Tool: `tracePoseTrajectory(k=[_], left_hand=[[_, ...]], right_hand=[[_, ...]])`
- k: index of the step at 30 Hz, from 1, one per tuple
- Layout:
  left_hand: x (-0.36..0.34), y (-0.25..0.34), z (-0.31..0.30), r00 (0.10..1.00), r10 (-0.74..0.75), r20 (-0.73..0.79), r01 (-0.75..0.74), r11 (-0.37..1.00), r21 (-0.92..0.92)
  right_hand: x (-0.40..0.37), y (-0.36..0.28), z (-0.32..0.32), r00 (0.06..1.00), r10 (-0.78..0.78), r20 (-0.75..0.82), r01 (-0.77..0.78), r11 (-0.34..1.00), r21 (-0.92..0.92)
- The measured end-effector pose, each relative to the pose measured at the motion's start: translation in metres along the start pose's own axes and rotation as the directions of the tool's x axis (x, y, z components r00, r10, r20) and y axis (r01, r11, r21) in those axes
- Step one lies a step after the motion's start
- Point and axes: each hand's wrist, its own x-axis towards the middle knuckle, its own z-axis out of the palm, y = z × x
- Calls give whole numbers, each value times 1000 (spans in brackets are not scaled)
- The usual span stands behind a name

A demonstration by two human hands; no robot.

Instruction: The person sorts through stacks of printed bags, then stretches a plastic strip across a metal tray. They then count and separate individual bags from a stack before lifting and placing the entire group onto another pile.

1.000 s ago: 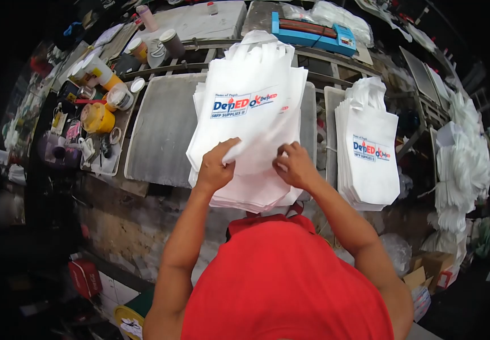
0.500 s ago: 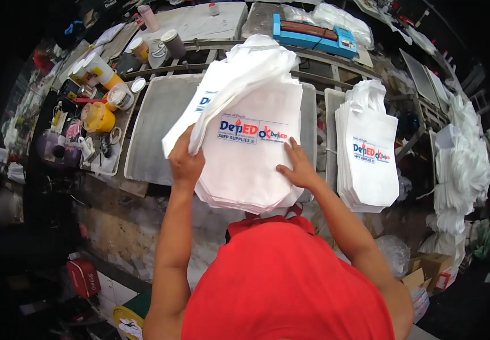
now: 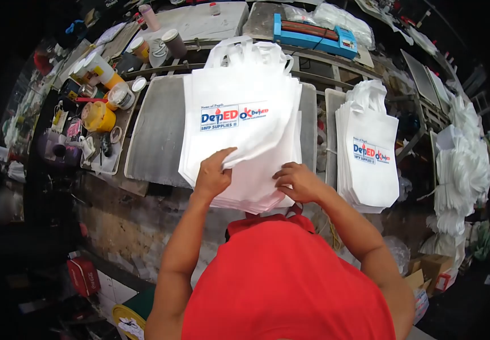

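A stack of white fabric tote bags point(image 3: 250, 190) lies in front of me, handles pointing away. My left hand point(image 3: 214, 174) is closed on the lower edge of the top white tote bag point(image 3: 245, 85), which is partly lifted and curls up over the bags below. Blue and red "DepED" lettering is printed across this bag. On the lower right of the stack rests my right hand point(image 3: 300, 182), its fingers bent and the thumb apart from them, touching the bags beneath. To the right lies a second pile of the same printed bags point(image 3: 368, 153).
Grey flat panels point(image 3: 157, 136) lie under the stack. Paint tubs, including a yellow tub point(image 3: 99, 117), crowd a tray at left. A blue machine with a roller point(image 3: 314, 36) stands at the back. More white bags point(image 3: 461, 164) hang at far right.
My left hand has moved right and the top bag has come down from a folded, raised position to lie over the stack. My right hand has shifted slightly down, its fingers now more bent.
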Motion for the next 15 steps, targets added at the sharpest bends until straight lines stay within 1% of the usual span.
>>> tracePoseTrajectory(k=[1,2,4,5,6,7,8,9,10,11,12,13,14,15], left_hand=[[3,5,-1,997,59,-58,-59,998,9],[4,9,-1,996,62,-57,-61,998,11],[6,13,-3,998,-56,14,57,996,-75],[5,12,-2,998,-54,13,55,996,-74],[3,9,-1,988,-127,83,132,989,-60],[0,6,1,968,-199,151,208,977,-41],[-2,4,3,969,-199,149,207,978,-41],[-4,2,5,974,-155,165,163,986,-39],[-6,0,7,977,-112,181,120,992,-38],[-5,11,2,962,-160,221,170,985,-27],[-6,15,3,961,-163,224,173,985,-27],[-6,19,5,978,-97,183,94,995,24],[-7,21,6,989,-27,144,16,997,78],[-6,20,6,989,-28,143,17,997,78]], right_hand=[[2,-7,-5,997,75,-18,-74,997,38],[4,-8,-4,997,75,-21,-75,996,39],[6,-8,-2,992,-16,-126,19,999,25],[8,-8,-7,992,-17,-128,20,999,25],[11,-8,-13,995,94,-34,-88,985,147],[14,-7,-18,979,191,72,-203,945,255],[18,-3,-18,979,190,72,-202,946,253],[22,2,-17,982,177,-69,-142,925,351],[25,7,-16,963,174,-207,-68,896,438],[34,5,-18,934,213,-288,-63,889,453],[39,-7,-24,934,215,-286,-65,888,456],[43,-20,-30,885,172,-432,32,904,426],[44,-27,-35,814,124,-568,125,917,379],[46,-23,-29,806,120,-580,177,886,429]])
